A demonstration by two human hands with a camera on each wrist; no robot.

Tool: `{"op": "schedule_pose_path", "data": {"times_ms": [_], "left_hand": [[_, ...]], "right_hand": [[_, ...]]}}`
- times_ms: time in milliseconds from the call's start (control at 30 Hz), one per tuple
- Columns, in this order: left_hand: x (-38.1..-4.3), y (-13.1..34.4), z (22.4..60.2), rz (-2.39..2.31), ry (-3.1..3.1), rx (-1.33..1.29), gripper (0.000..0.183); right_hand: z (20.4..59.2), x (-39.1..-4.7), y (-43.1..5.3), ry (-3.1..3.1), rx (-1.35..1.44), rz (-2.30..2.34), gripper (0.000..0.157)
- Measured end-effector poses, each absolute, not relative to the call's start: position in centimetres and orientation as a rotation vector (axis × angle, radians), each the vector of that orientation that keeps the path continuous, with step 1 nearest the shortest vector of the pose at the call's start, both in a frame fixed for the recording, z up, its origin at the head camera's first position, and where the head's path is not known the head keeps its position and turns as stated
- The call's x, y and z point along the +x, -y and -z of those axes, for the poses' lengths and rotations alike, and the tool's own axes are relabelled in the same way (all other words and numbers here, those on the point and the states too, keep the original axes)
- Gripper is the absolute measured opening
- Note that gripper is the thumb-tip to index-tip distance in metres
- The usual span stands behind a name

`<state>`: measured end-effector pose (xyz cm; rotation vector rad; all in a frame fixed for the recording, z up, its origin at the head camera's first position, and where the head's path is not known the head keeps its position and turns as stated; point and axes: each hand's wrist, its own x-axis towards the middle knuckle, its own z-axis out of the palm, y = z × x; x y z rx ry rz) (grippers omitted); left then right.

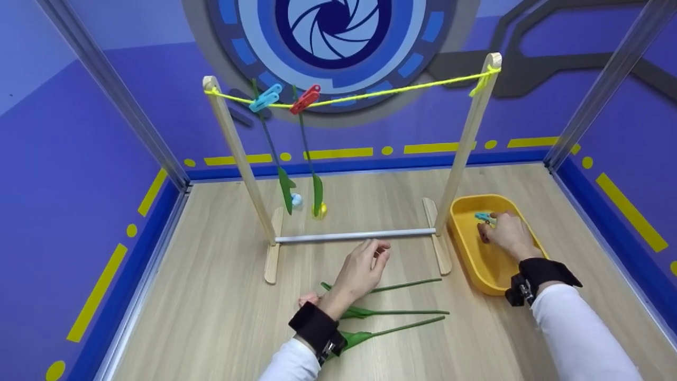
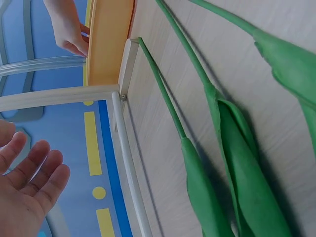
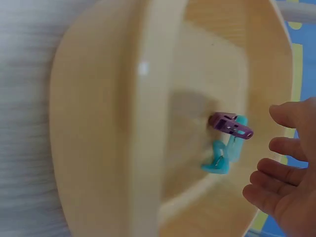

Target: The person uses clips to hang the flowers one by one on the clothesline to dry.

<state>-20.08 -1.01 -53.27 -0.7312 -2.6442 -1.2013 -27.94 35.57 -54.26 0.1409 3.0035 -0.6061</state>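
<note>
We see a purple plastic clothespin point(image 3: 226, 123) leaning over turquoise plastic clothespins point(image 3: 217, 164) (how many, we cannot tell) in the yellow oval plastic tray point(image 1: 489, 272), just beside our right hand point(image 1: 509, 234). Beneath our left hand point(image 1: 362, 267), three green-stemmed artificial flowers point(image 2: 247, 182) lie side by side. Blue and red plastic clothespins point(image 1: 305, 99) hold two bloom-down artificial flowers point(image 1: 317, 193) on the neon-yellow cord point(image 1: 402, 88).

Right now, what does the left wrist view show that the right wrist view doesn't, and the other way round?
Only the left wrist view: the left hand and leafy green stems lying on the table. Only the right wrist view: a purple clothespin and light blue clip plastic inside the yellow tray. Both: the tray, table, right hand and part of the blue wall.
</note>
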Motion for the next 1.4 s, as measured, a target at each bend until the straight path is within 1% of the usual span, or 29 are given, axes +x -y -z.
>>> {"op": "schedule_pose_path", "data": {"times_ms": [100, 167, 333, 633, 933, 1100, 1200, 1333, 1400], "left_hand": [[-20.0, 0.9, 53.4, 1.181, 2.648, -0.734, 0.023], [-19.9, 0.8, 53.5, 1.174, 2.651, -0.738, 0.023], [-19.9, 0.4, 53.6, 1.172, 2.642, -0.762, 0.024], [-19.6, -0.2, 53.8, 1.181, 2.659, -0.766, 0.023], [-19.4, -0.3, 54.1, 1.18, 2.658, -0.771, 0.022], [-19.2, -0.2, 54.4, 1.172, 2.672, -0.771, 0.022], [-19.2, -0.1, 54.6, 1.166, 2.679, -0.76, 0.023], [-19.1, 0.1, 54.8, 1.165, 2.693, -0.747, 0.022], [-19.1, 0.1, 55.0, 1.166, 2.7, -0.746, 0.022]], "right_hand": [[54.7, -28.0, -35.8, -2.963, 0.146, 0.58, 0.057], [54.9, -28.1, -35.8, -2.946, 0.143, 0.558, 0.053], [55.3, -28.2, -35.7, -2.919, 0.109, 0.527, 0.037], [55.7, -28.2, -35.1, -2.938, 0.011, 0.456, 0.026], [56.1, -28.3, -33.9, -2.986, -0.04, 0.384, 0.024], [56.5, -28.5, -33.3, -3.035, -0.127, 0.366, 0.014], [56.6, -28.3, -33.0, -3.054, -0.194, 0.38, 0.012], [56.5, -27.8, -32.6, -2.972, -0.162, 0.487, 0.011], [56.3, -27.4, -32.5, -2.92, -0.106, 0.536, 0.014]]}}
